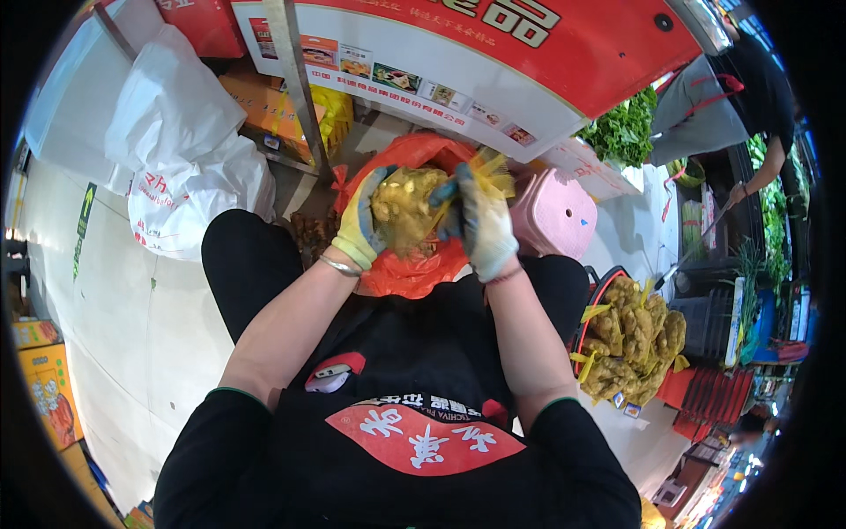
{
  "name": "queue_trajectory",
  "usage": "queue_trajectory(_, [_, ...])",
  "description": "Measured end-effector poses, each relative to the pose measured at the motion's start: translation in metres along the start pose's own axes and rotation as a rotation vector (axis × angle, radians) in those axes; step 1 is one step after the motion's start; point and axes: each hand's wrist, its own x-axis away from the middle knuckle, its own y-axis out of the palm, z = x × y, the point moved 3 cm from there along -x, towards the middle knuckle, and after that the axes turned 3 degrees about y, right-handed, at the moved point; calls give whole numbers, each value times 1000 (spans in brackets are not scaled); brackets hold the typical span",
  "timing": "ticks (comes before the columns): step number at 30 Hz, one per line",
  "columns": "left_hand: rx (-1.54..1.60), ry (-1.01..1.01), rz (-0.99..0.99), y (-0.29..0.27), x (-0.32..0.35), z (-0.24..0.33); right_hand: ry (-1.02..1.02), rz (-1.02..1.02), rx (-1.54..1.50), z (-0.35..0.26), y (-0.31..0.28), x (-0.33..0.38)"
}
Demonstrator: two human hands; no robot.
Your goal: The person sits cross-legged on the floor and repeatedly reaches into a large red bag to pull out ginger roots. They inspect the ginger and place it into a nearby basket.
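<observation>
A yellow mesh bag of ginger (407, 207) is held up between my two gloved hands. My left hand (359, 227), in a white and blue-grey work glove, closes round the bag's left side. With the fingers of my right hand (483, 220), gloved the same way, I grip the gathered yellow mesh at the bag's upper right. Under the hands lies an orange-red plastic bag (414, 275), spread open between my knees. Its contents are mostly hidden by the ginger. Brown root-like pieces (313, 236) lie left of the plastic bag.
A pink plastic stool (555, 214) stands right of my hands. More mesh bags of ginger (630, 339) fill a basket by my right knee. White plastic sacks (189, 150) sit at the left. A red and white display panel (423, 53) rises ahead; another person (731, 115) stands far right.
</observation>
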Motion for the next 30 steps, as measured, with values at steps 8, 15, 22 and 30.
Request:
queue_trajectory(8, [-1199,638,93,14,7,15,-6,-244,-23,16,1,9])
queue_trajectory(15, [-1435,318,-475,41,18,-6,-218,-315,260,2,10,15])
queue_trajectory(22, [-2422,393,-309,31,6,-3,297,122,-362,36,-16,-11])
queue_trajectory(30, [-2326,-147,-486,26,65,-49,154,205,-407,54,-16,-39])
